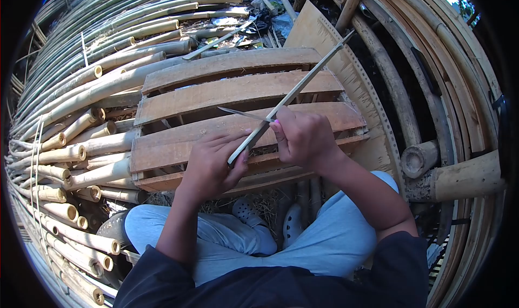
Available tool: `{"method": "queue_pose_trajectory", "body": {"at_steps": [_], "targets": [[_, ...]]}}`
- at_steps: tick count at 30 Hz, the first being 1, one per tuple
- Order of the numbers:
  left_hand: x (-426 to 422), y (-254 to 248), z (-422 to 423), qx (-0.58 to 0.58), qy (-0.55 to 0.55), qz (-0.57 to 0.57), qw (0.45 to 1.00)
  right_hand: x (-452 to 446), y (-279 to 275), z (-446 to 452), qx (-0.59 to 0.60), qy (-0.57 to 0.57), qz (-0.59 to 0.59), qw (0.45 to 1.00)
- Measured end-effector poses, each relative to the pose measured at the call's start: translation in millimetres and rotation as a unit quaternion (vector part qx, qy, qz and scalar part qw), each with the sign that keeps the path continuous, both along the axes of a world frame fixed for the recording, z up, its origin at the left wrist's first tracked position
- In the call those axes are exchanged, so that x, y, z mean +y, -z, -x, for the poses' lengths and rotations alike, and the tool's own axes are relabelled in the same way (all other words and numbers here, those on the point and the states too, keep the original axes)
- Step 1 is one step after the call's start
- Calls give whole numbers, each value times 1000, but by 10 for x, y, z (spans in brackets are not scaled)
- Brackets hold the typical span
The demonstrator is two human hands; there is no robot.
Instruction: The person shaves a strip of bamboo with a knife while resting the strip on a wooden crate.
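Observation:
A long thin bamboo strip [305, 83] runs diagonally from my left hand up to the upper right. Near its lower end, my left hand [216, 159] is closed around the strip, thumb on the near side. My right hand [305, 135] is closed on a knife, whose narrow blade [238, 112] points left and crosses the strip just beyond my left fingers. The knife's handle is hidden in my right fist. Both hands are above the front slats of a wooden slatted bench [184, 103].
Stacked bamboo poles [124, 81] fill the left side, their cut ends facing the bench. A plywood sheet [346, 70] leans behind the bench at right. Thick bamboo [465, 175] and long wooden strips [459, 91] stand at the far right. My legs are below the bench's near edge.

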State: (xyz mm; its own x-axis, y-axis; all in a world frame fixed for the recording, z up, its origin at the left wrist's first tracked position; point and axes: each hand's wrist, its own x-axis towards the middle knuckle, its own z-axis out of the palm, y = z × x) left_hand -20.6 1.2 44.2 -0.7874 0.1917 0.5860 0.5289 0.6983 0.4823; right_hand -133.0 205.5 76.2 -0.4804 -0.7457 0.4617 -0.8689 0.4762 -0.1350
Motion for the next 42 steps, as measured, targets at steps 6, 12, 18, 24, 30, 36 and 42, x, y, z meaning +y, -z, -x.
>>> {"method": "queue_pose_trajectory", "body": {"at_steps": [6,12,18,24,30,36,42], "targets": [[-13,-13,-23,-22,-6,-26,999,-57,-82,-212,11,26,-26,999],[89,-44,-57,-15,-20,25,999,-22,-150,-297,8,34,-38,999],[167,-109,-134,0,-18,60,998,74,-145,-177,34,81,-58,994],[167,-94,-107,3,-11,45,999,110,-94,-189,31,16,-20,999],[126,-63,-123,1,-39,26,999,79,29,-79,108,72,25,991],[113,-75,-128,-5,-49,23,999,70,79,-57,136,82,51,986],[110,-58,-121,-3,-50,22,999,82,62,182,168,170,31,971]]}}
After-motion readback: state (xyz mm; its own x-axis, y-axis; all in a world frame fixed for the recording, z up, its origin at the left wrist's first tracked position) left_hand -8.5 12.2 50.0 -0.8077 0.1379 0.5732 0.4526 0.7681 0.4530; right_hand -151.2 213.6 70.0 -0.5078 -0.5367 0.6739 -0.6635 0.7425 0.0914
